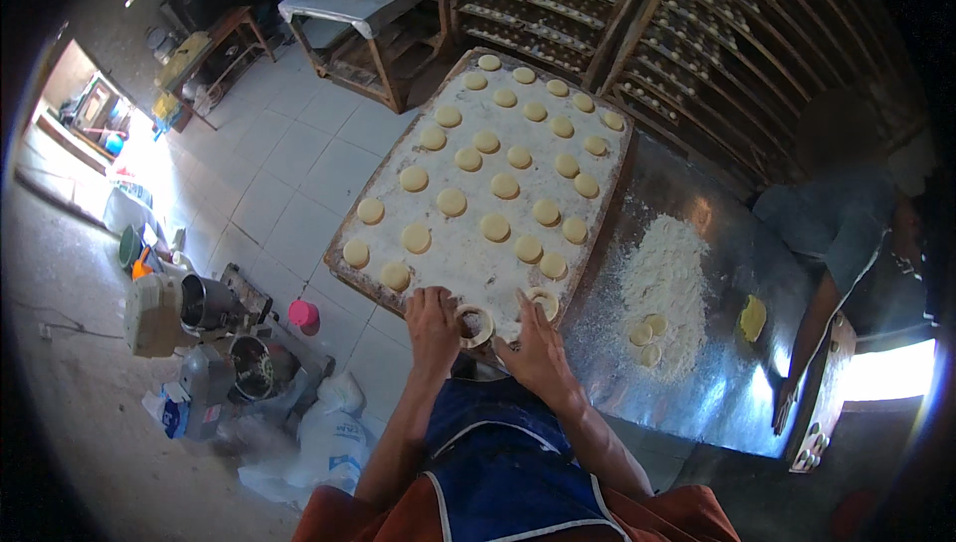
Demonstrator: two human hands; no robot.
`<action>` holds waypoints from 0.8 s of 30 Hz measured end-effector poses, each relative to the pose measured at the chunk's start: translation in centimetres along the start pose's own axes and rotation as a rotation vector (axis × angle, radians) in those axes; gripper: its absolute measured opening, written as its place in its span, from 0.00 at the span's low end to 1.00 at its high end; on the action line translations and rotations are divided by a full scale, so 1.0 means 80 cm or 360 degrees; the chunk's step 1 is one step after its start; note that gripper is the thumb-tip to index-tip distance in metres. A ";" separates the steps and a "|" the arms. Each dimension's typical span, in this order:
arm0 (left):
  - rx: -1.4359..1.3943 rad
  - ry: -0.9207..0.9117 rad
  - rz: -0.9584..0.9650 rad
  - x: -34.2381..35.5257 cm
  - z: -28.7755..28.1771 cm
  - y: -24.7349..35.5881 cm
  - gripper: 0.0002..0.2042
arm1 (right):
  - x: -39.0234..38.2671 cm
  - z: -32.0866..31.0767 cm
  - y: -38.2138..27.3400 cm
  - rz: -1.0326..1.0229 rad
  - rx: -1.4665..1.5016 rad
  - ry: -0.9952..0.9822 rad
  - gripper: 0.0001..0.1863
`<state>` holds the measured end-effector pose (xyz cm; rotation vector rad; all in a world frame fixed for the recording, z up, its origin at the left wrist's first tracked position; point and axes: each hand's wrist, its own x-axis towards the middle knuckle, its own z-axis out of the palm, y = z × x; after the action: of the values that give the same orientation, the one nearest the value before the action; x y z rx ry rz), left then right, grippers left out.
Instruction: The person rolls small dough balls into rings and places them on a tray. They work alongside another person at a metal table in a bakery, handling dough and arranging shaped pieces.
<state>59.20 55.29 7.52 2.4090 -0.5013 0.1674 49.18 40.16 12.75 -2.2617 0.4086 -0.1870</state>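
The wearer's blue apron, with white edging, is nearest. The left hand is at the near edge of a floured board, its fingers bent beside a pale ring-shaped piece; whether they pinch it cannot be told. The ring-shaped piece sits at that edge, between the two hands. The right hand has its thumb spread from the fingers, the thumb near the ring-shaped piece and the fingertips beside a second pale round; a firm hold cannot be confirmed.

Beyond, flat pale yellow discs lie spaced apart across the board. To the right, a metal table carries a heap of flour, with small rounds at its near end, and a yellow piece apart from it. A co-worker stands at that table's far right. A pink container is on the tiled floor, left. Loaded wooden racks stand farthest.
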 end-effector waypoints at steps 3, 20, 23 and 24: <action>-0.0377 -0.0088 -0.0023 -0.019 -0.016 -0.017 0.08 | -0.032 -0.051 0.025 0.0180 0.0026 -0.0016 0.29; -0.1294 -0.0931 0.0015 -0.052 0.106 0.240 0.15 | -0.091 -0.185 0.228 0.0548 0.1047 0.0579 0.19; -0.1689 -0.1046 -0.0161 -0.069 0.137 0.277 0.17 | -0.104 -0.176 0.219 0.0367 0.1465 0.0792 0.25; -0.1648 -0.1010 -0.0155 -0.074 0.146 0.276 0.18 | -0.106 -0.182 0.202 0.0392 0.1301 0.0750 0.25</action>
<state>44.91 34.15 10.00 1.4060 -0.5531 -0.7460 33.66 22.89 10.16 -1.3384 0.6999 -0.6371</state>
